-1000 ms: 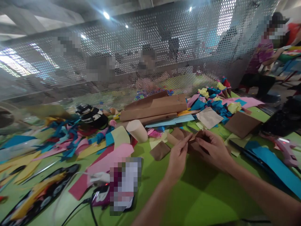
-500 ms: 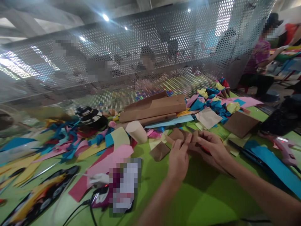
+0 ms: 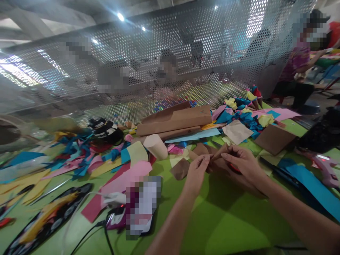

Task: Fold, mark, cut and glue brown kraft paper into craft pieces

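Note:
A small piece of brown paper (image 3: pixel 220 153) is stretched between my hands, above the green table. My left hand (image 3: pixel 197 173) is closed, its thumb and fingers pinching the paper's left end. Closed as well, my right hand (image 3: pixel 241 163) grips the right end, where the paper looks rolled or folded. Beneath the right hand lies a larger brown paper sheet (image 3: pixel 239 180) with a red ring-like item (image 3: pixel 234 169) on it, mostly covered. Left of my left hand rests a small brown paper square (image 3: pixel 180 169).
Rolled brown paper (image 3: pixel 175 122) lies along a perforated metal screen (image 3: pixel 138 71). A paper roll (image 3: pixel 155 146), a phone (image 3: pixel 145 205) and a corded purple device (image 3: pixel 116 216) sit leftward. At right are a pink glue gun (image 3: pixel 324 169) and blue paper (image 3: pixel 309 184). A person (image 3: pixel 299 63) sits beyond.
My left hand has lowered and shifted slightly left, its fingers now drawn into a pinch. The paper's right part has turned into a slanted, narrower shape. The view has shifted a little.

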Demonstrator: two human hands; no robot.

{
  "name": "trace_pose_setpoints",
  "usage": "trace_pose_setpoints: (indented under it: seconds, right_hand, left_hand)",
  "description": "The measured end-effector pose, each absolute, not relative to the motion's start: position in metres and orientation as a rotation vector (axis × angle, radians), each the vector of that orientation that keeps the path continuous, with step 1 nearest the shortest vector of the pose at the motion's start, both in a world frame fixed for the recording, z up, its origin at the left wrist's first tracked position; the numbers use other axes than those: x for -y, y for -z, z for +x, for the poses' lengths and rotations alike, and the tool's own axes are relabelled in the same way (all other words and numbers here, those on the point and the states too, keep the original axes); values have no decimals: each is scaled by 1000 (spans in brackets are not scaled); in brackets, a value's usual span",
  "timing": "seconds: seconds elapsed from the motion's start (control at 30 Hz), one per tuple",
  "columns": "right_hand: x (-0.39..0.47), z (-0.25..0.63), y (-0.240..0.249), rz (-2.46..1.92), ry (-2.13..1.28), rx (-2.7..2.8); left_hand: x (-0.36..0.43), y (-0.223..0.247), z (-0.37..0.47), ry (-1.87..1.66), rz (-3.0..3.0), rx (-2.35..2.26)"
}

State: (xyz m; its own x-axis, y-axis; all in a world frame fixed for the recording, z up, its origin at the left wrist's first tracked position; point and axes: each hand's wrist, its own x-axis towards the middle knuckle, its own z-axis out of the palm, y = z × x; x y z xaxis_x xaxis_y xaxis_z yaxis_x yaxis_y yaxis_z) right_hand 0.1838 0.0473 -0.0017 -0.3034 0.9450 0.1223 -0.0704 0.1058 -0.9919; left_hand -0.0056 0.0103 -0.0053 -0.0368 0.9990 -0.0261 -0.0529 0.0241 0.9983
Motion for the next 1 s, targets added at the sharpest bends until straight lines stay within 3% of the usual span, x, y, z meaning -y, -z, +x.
trace_pose_setpoints:
  seconds: [1.0]
  right_hand:
    - [-48,184,-2,-1056,-1306,1453]
  left_hand:
    - [-15,9,-9,-1228,805,-911]
